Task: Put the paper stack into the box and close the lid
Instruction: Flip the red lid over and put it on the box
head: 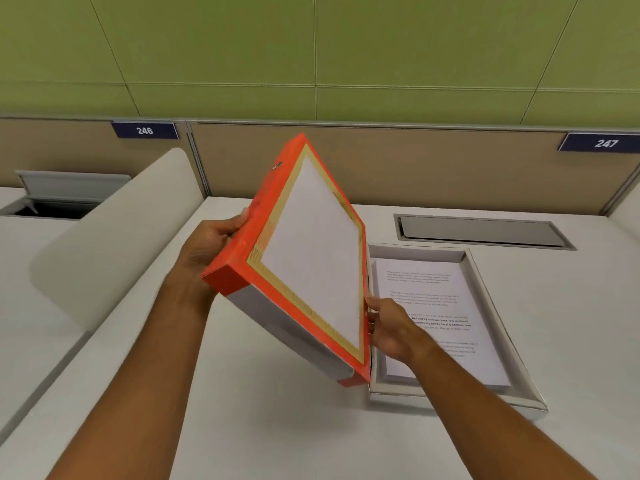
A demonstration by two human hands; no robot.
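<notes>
On desk, 3 o'clock: box (491, 271) lying open, paper stack (446, 320) sitting inside.
Lid (311, 258): tilting, centre.
Left hand (207, 244): gripping lid's far edge.
Right hand (391, 327): fingers pinching near edge.
Next: levelling lid, aligning over box.

Even bright light, soft shadows, edge distortion

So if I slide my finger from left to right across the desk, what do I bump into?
Curved white desk divider → left hand → tilted orange-edged box lid → right hand → printed paper stack lying in the open white box.
</notes>
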